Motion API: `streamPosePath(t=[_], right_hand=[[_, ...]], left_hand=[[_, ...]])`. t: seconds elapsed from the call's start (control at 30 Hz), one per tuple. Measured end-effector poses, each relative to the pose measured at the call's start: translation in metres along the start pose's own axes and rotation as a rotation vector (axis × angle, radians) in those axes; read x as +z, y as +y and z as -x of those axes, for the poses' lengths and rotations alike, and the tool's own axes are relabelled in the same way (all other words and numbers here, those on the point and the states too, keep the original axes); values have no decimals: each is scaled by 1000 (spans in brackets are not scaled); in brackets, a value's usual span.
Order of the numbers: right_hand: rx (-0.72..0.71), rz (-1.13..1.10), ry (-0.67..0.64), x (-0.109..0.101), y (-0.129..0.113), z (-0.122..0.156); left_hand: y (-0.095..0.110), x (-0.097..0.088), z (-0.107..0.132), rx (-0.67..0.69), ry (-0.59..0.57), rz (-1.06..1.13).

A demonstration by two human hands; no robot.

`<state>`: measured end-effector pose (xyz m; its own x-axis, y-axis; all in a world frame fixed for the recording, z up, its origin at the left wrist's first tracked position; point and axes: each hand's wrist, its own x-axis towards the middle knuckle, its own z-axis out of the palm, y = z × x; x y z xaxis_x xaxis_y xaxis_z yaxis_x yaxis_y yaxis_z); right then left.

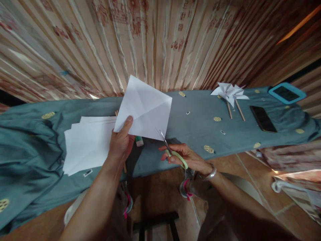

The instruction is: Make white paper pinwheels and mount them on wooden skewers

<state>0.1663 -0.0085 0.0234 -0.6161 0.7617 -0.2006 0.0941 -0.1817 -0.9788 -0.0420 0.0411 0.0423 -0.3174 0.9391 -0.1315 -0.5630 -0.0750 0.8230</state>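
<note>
My left hand point(121, 142) pinches the lower left corner of a white creased square of paper point(144, 107) and holds it up over the table. My right hand point(187, 158) is closed around the green handles of a pair of scissors point(173, 152). The scissor blades meet the paper's lower right edge. A stack of white sheets point(86, 144) lies on the teal cloth point(195, 130) just left of my left hand. A glue stick point(139, 141) lies partly hidden behind the held paper.
Two white paper pinwheels on wooden sticks point(232, 95) lie at the far right of the table. A black phone point(262, 118) and a blue-cased tablet point(287, 93) lie beyond them. A striped curtain point(155, 43) hangs behind. My knees and shoes are below the table edge.
</note>
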Motion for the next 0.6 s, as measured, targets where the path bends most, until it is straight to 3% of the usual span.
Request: streamPosePath(t=[0.6], right_hand=[[18, 18, 8, -1, -1, 0]], left_hand=[[-3, -2, 0, -22, -27, -24]])
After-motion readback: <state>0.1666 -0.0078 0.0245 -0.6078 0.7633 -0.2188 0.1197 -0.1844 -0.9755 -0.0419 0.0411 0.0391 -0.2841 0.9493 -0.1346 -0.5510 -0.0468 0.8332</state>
